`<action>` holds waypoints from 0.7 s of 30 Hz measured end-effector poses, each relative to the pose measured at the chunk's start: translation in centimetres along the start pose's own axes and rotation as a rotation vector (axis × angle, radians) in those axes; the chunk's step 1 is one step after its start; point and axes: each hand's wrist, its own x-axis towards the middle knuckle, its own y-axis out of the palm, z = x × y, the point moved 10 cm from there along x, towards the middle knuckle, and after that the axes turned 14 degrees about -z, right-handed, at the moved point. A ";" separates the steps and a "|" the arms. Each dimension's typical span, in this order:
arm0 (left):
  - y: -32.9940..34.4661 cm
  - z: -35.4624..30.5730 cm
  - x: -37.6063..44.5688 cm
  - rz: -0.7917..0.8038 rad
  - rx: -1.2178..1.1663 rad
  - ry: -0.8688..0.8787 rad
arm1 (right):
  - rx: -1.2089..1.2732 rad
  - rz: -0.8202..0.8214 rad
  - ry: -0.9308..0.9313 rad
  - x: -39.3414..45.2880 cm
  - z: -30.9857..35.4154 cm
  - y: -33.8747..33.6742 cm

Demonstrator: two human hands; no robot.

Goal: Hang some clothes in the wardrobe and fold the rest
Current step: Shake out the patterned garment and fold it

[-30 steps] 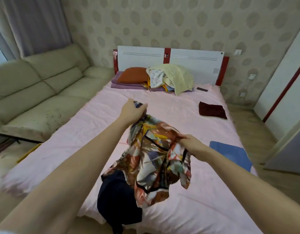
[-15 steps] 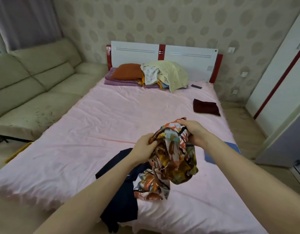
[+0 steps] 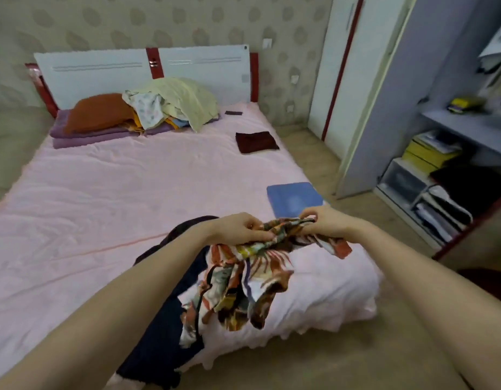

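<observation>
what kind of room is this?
Most likely a home bedroom. A bed with a pink sheet and a headboard fills the view, a wardrobe stands at its right, and loose clothes are piled by the pillow. Both hands hold a patterned garment.

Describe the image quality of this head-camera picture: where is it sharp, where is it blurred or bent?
Head view: soft, even indoor light, no harsh glare; the patterned garment and both hands stay fairly clear; the shelves at right smear with blur; wide-angle distortion bends the headboard and stretches the forearms at the lower corners.
</observation>
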 end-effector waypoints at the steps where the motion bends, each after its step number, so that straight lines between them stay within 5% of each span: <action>1: 2.5 -1.1 0.3 0.107 0.123 0.062 | -0.070 0.049 0.038 -2.0 -2.7 -0.6; 5: 11.5 -5.4 1.0 0.303 0.753 0.382 | -0.133 0.191 0.108 -9.7 -11.0 -2.2; 7: 14.3 -7.6 1.6 0.303 0.841 0.440 | -0.112 0.168 0.159 -11.9 -14.4 -3.5; 21: 31.6 -31.8 2.9 0.281 0.407 0.822 | -0.302 -0.167 0.310 -29.6 -37.9 -14.1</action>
